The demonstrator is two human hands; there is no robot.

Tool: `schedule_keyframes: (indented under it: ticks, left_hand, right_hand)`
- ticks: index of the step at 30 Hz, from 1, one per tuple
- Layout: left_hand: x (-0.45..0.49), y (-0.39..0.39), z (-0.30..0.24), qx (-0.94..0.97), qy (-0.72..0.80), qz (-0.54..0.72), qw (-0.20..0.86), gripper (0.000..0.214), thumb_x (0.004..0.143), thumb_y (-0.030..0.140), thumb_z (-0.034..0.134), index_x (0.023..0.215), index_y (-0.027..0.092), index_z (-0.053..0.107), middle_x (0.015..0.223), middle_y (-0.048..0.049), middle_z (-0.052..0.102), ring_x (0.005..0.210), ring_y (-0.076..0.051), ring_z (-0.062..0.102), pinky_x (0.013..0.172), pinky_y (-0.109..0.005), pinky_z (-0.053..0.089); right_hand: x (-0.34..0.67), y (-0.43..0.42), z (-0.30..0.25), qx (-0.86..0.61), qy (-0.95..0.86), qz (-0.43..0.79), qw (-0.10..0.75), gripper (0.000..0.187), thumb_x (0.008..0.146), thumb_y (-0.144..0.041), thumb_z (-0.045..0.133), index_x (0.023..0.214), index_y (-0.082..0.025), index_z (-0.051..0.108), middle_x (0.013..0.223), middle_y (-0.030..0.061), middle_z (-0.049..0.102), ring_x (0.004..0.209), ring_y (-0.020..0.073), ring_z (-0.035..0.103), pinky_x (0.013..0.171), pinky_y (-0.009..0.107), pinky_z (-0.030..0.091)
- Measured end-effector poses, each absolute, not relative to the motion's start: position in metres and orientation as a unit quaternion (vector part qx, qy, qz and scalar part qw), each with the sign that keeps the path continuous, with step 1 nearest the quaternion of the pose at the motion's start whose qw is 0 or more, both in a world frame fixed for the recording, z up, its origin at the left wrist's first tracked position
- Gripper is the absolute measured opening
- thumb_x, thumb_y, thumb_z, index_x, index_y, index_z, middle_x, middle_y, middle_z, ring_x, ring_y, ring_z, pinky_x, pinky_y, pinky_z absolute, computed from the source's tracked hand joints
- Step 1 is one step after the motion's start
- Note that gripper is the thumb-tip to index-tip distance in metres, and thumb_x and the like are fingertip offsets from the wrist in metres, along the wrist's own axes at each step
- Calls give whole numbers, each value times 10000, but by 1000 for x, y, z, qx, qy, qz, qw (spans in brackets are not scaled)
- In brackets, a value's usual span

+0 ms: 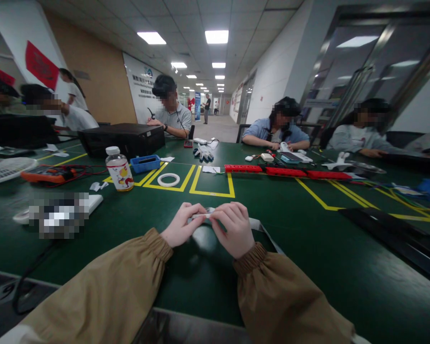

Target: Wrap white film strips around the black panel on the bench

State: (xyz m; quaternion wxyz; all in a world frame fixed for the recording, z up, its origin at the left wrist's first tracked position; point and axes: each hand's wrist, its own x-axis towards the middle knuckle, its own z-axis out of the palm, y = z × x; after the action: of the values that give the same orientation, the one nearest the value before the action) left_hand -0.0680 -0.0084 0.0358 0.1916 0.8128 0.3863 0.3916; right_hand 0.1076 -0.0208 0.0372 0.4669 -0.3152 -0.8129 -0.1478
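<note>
My left hand (184, 223) and my right hand (234, 228) meet just above the green table, in the middle of the view. Thumbs and fingertips of both pinch a pale flat strip (208, 210), mostly covered by the fingers. From behind the right hand a light grey band (258, 225) runs back and down toward the right sleeve. It may belong to the same strip, but the join is hidden. Beyond the hands, a white ring like a tape roll (168, 180) lies inside a yellow-taped rectangle.
On the left stand a bottle with a white cap (119, 170), a blue tray (145, 164), an orange multimeter (49, 175) and a large black case (123, 142). Red strips (265, 171) lie ahead; a long black panel (397, 236) lies right. Several people sit around the table.
</note>
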Motion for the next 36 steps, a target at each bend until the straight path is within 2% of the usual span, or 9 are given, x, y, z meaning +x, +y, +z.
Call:
schedule_keyframes:
  ticks: [6, 19, 25, 27, 29, 31, 33, 36]
  left_hand:
    - [-69, -7, 39, 806, 387, 382, 233, 258, 888, 274, 357, 826, 179, 589, 762, 1, 582, 798, -168, 466, 778, -285, 344]
    - [-81, 4, 52, 808, 368, 356, 293, 284, 878, 322, 386, 834, 166, 618, 709, -10, 533, 756, -170, 469, 748, -286, 356]
    - [-85, 9, 53, 826, 352, 317, 305, 338, 889, 386, 371, 864, 163, 624, 778, -22, 578, 795, -170, 492, 795, -285, 369]
    - [-91, 16, 52, 812, 365, 331, 314, 336, 874, 413, 396, 857, 160, 617, 805, -27, 592, 783, -168, 504, 776, -276, 387]
    - [-106, 28, 49, 760, 406, 398, 316, 361, 853, 453, 404, 847, 154, 606, 828, -37, 598, 769, -171, 515, 718, -263, 410]
    - [-129, 41, 45, 673, 466, 499, 285, 397, 838, 489, 389, 845, 147, 592, 860, -50, 600, 807, -185, 528, 714, -261, 418]
    - [-155, 51, 39, 637, 507, 533, 231, 402, 831, 497, 385, 884, 149, 581, 890, -48, 597, 834, -194, 528, 735, -271, 417]
    - [-185, 61, 29, 693, 568, 427, 120, 350, 829, 463, 410, 816, 162, 587, 775, -24, 584, 790, -195, 520, 815, -328, 380]
  right_hand:
    - [107, -22, 38, -314, -812, -178, 458, 80, 850, -145, 511, 796, -185, 553, 833, -9, 614, 868, 136, 528, 925, 347, 312]
    - [105, -25, 42, -286, -810, -242, 451, 66, 843, -124, 533, 847, -187, 549, 860, -20, 633, 887, 128, 548, 923, 345, 313]
    - [104, -24, 43, -274, -822, -236, 440, 80, 859, -130, 515, 834, -191, 561, 845, -15, 636, 877, 124, 549, 935, 333, 321]
    - [104, -27, 45, -259, -832, -229, 434, 97, 862, -126, 511, 816, -193, 563, 833, -18, 640, 861, 119, 557, 933, 326, 331]
    - [104, -32, 49, -244, -834, -208, 450, 116, 860, -117, 510, 800, -199, 568, 825, -24, 644, 849, 116, 567, 927, 325, 342]
    - [106, -38, 54, -251, -814, -163, 498, 126, 852, -119, 519, 795, -208, 587, 823, -24, 644, 844, 125, 575, 910, 338, 357]
    - [110, -39, 61, -290, -774, -113, 551, 112, 841, -152, 545, 814, -220, 630, 856, -3, 637, 862, 155, 573, 888, 370, 371]
    - [122, -32, 69, -364, -717, -42, 593, 101, 813, -217, 587, 839, -234, 683, 877, 29, 624, 868, 199, 566, 845, 407, 400]
